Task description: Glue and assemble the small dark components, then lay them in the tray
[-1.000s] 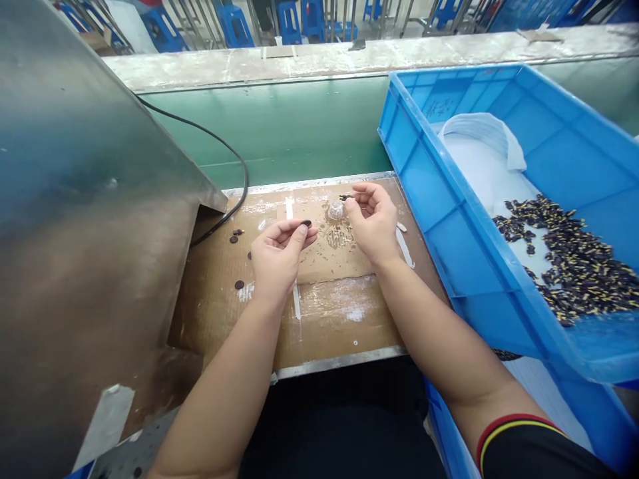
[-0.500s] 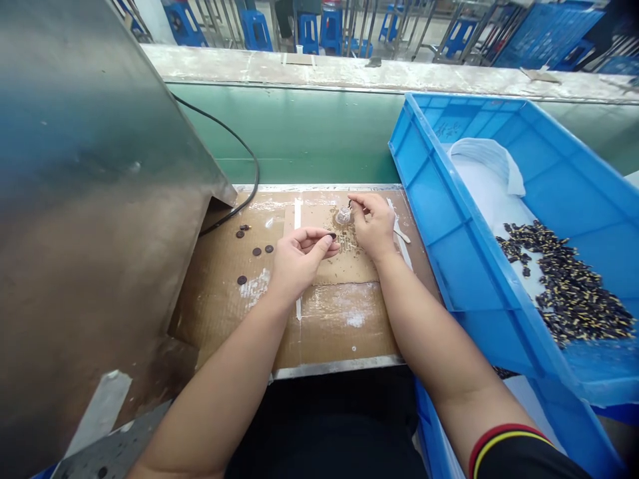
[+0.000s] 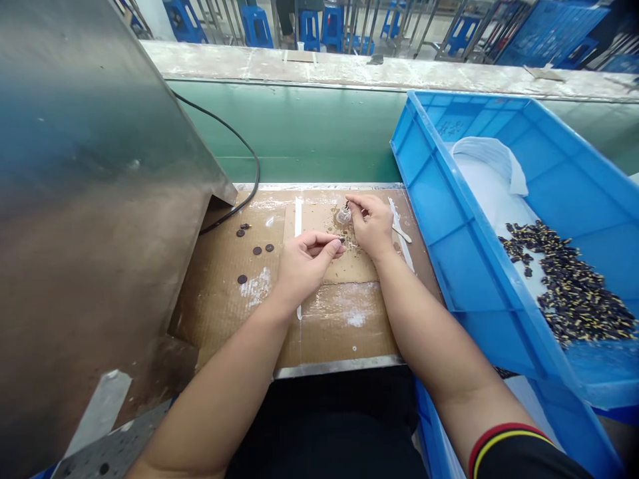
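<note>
Single head view, worn by the person, looking forward and steeply down from close above the near edge of the brown cardboard-covered bench top (image 3: 344,319). Both forearms enter from the bottom edge. Grey sheet-metal panel (image 3: 90,199) fills the left, big blue plastic crate (image 3: 424,186) the right, green conveyor belt (image 3: 309,126) runs beyond the far edge.
</note>
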`<state>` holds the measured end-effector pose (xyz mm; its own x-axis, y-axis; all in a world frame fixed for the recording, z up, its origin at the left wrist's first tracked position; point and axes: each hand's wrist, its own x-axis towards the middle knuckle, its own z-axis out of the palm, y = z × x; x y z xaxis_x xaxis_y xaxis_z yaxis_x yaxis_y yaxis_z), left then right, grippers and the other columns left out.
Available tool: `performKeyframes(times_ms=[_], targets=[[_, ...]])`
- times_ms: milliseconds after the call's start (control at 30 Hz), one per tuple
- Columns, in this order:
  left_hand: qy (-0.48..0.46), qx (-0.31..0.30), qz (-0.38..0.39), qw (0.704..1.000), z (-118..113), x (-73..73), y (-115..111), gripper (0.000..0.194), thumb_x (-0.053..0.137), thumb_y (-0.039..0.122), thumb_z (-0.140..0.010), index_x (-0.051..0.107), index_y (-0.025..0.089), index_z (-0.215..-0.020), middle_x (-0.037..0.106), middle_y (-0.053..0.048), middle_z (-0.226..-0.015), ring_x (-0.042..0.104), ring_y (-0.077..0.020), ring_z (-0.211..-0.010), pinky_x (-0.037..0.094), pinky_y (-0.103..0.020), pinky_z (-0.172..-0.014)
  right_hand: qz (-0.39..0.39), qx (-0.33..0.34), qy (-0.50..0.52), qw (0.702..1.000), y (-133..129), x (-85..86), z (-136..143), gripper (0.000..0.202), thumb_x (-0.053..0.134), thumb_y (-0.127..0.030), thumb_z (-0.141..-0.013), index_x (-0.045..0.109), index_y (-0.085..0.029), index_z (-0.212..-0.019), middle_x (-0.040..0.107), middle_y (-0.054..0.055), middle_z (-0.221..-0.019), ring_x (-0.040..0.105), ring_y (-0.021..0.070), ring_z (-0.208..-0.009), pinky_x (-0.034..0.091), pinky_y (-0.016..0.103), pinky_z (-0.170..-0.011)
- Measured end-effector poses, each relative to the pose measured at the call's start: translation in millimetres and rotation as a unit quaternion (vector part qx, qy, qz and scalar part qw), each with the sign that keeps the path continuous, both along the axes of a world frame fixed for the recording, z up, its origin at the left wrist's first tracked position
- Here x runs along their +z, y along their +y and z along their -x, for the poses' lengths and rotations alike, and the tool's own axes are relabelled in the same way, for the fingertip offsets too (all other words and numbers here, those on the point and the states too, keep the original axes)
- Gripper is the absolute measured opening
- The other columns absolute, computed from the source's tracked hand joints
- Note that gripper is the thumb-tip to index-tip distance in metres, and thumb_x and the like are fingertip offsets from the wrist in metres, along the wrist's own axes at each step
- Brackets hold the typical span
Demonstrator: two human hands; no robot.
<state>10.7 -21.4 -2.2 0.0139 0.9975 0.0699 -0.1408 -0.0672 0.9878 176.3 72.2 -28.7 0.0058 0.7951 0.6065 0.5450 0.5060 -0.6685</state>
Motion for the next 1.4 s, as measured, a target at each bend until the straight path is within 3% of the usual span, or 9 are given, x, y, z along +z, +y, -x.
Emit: performKeyframes(times_ms=[233,433,533,633,733,867,1100,1267,1400], targets=[[-0.129,0.011,0.045,0.991,-0.1,3.3,2.8,0.025,0.086,0.030,-0.075,0.075,0.010,-0.085,0.075,-0.014,-0.099,0.075,-0.0218,-0.089,0.062,-0.039,-0.093,-0.002,-0.014,0.012,1.000,-3.7,7.7,1.4,0.022,0.055,-0.025,-0.096,0.075,-0.023,-0.104,0.075,0.007,-0.103,0.066,0.0198,-0.092,0.054,0.036,-0.080],[-0.319,0.016,0.140,0.937,5.0,5.1,10.8,0.017,0.085,0.014,-0.074,0.072,0.013,-0.085,0.075,-0.006,-0.092,0.074,-0.0150,-0.091,0.060,-0.030,-0.095,-0.071,-0.059,0.054,0.994,-27.2,36.4,6.9,0.020,0.056,-0.032,-0.098,0.072,-0.025,-0.107,0.073,0.006,-0.104,0.065,0.0201,-0.092,0.055,0.036,-0.079],[-0.363,0.015,0.159,0.918,6.6,5.8,13.2,0.012,0.081,0.014,-0.079,0.072,0.015,-0.087,0.076,-0.005,-0.096,0.073,-0.0118,-0.091,0.060,-0.024,-0.091,-0.054,-0.059,0.088,0.993,-38.9,43.8,10.8,0.017,0.059,-0.034,-0.097,0.071,-0.025,-0.104,0.072,0.005,-0.101,0.065,0.0188,-0.089,0.056,0.035,-0.077],[-0.348,0.025,0.163,0.923,6.6,5.5,13.9,0.010,0.080,0.019,-0.083,0.072,0.014,-0.087,0.076,-0.006,-0.097,0.073,-0.0112,-0.091,0.060,-0.023,-0.092,0.026,-0.017,0.187,0.982,-48.8,44.1,18.3,0.018,0.059,-0.039,-0.097,0.067,-0.024,-0.104,0.071,0.003,-0.091,0.069,0.0166,-0.082,0.059,0.032,-0.070],[-0.331,0.042,0.141,0.932,6.2,4.1,13.8,0.014,0.083,0.021,-0.080,0.072,0.015,-0.086,0.075,-0.005,-0.096,0.073,-0.0120,-0.092,0.059,-0.026,-0.094,0.096,0.066,0.278,0.953,-60.9,44.0,29.9,0.021,0.058,-0.043,-0.097,0.059,-0.024,-0.108,0.070,0.002,-0.092,0.073,0.0159,-0.084,0.062,0.029,-0.067],[-0.294,0.076,0.079,0.949,4.7,1.7,13.6,0.022,0.088,0.022,-0.073,0.072,0.015,-0.085,0.076,-0.005,-0.095,0.073,-0.0142,-0.092,0.058,-0.031,-0.096,0.136,0.137,0.283,0.939,-76.0,44.8,43.4,0.022,0.058,-0.044,-0.098,0.057,-0.026,-0.110,0.069,0.003,-0.098,0.074,0.0162,-0.090,0.065,0.028,-0.069],[-0.223,0.097,0.010,0.970,1.0,-0.8,13.0,0.024,0.089,0.023,-0.071,0.077,0.016,-0.091,0.077,-0.008,-0.098,0.073,-0.0164,-0.093,0.058,-0.032,-0.095,0.139,0.156,0.279,0.937,-79.6,39.1,46.5,0.018,0.060,-0.040,-0.098,0.060,-0.025,-0.109,0.070,0.002,-0.100,0.073,0.0155,-0.091,0.066,0.032,-0.082],[-0.209,0.092,0.018,0.974,4.0,-0.2,13.4,0.025,0.090,0.026,-0.070,0.077,0.016,-0.088,0.077,-0.008,-0.095,0.073,-0.0169,-0.088,0.060,-0.033,-0.090,0.142,0.158,0.281,0.936,-79.4,39.1,46.9,0.018,0.061,-0.040,-0.097,0.061,-0.025,-0.108,0.071,0.002,-0.100,0.074,0.0153,-0.090,0.066,0.032,-0.081],[-0.249,0.075,0.049,0.964,8.2,2.8,13.5,0.025,0.092,0.026,-0.067,0.076,0.018,-0.085,0.077,-0.005,-0.093,0.073,-0.0149,-0.087,0.059,-0.031,-0.090,0.121,0.152,0.279,0.940,-80.5,43.4,46.9,0.017,0.061,-0.039,-0.097,0.063,-0.025,-0.107,0.073,0.002,-0.100,0.074,0.0157,-0.092,0.064,0.034,-0.087]])
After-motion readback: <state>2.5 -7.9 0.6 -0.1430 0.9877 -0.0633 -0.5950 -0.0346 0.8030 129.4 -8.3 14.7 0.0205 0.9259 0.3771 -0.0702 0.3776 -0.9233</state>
